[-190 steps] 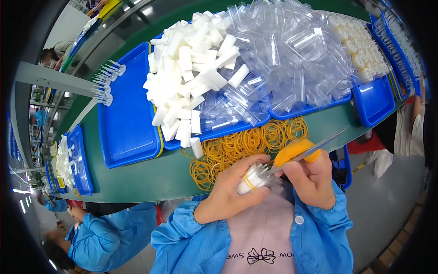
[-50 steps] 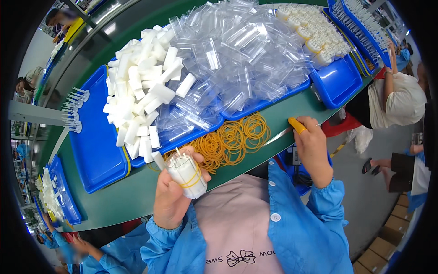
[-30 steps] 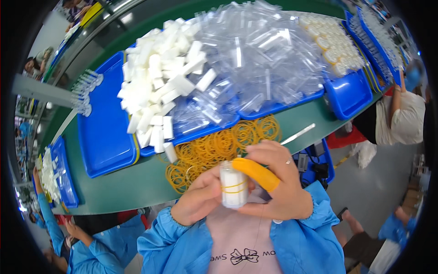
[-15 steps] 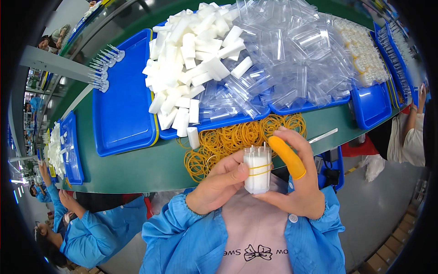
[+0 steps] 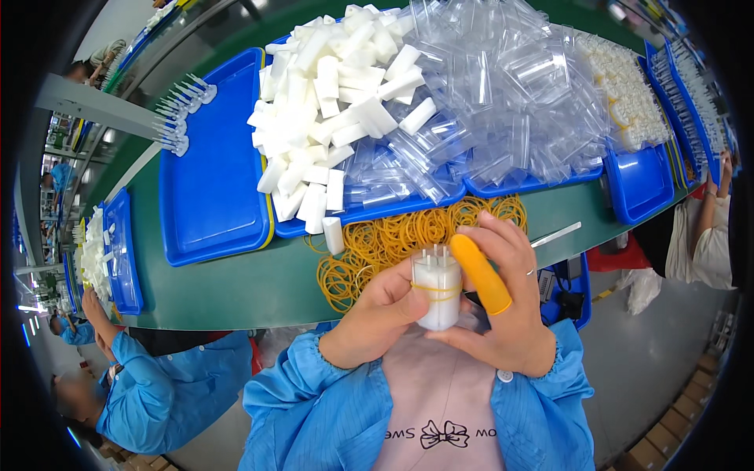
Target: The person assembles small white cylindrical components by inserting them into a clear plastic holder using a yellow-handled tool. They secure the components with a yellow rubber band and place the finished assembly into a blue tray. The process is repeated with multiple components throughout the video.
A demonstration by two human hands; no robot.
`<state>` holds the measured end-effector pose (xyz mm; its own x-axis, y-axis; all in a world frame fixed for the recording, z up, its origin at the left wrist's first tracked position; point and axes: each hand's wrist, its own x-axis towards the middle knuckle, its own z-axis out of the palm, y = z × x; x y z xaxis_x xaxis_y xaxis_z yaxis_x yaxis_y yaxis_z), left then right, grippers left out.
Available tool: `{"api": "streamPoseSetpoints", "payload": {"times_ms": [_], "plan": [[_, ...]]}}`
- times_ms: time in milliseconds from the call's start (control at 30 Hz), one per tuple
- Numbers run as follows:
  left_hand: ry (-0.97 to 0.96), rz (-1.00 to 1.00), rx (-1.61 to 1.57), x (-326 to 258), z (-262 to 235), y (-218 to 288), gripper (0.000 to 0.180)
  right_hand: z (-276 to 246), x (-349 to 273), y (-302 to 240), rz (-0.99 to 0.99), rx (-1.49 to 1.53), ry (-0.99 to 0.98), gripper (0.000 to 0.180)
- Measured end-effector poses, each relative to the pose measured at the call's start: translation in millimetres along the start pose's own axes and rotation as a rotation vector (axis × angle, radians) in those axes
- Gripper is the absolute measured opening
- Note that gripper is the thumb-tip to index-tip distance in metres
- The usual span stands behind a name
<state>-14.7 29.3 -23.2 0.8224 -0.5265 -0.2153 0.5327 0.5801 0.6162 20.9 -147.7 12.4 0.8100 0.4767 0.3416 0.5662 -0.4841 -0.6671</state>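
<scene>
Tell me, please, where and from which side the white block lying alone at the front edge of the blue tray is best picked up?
Probably by its two long sides, near the middle, coming from above. The white block lies flat on the green table, and its near end is free. The rubber bands sit close on its right, so pinch narrowly.

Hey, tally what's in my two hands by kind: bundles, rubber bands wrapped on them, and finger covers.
white bundle: 1
yellow rubber band around it: 1
orange finger cover: 1
Total: 3
</scene>
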Motion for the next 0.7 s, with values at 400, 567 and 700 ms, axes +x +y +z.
{"api": "streamPoseSetpoints", "payload": {"times_ms": [400,567,700], "plan": [[0.150,0.073,0.017,3.1,4.3,-7.1,0.065,3.0,-6.2,7.6,-0.083,-0.108,-0.033,0.056],[0.004,-0.020,-0.124,4.3,7.9,-0.2,0.061,-7.5,-3.8,7.8,-0.068,0.040,-0.109,0.061],[-0.041,-0.075,-0.142,4.3,5.8,-1.1,0.059,-7.8,-6.4,8.3,-0.109,-0.068,-0.073,0.062]]}}
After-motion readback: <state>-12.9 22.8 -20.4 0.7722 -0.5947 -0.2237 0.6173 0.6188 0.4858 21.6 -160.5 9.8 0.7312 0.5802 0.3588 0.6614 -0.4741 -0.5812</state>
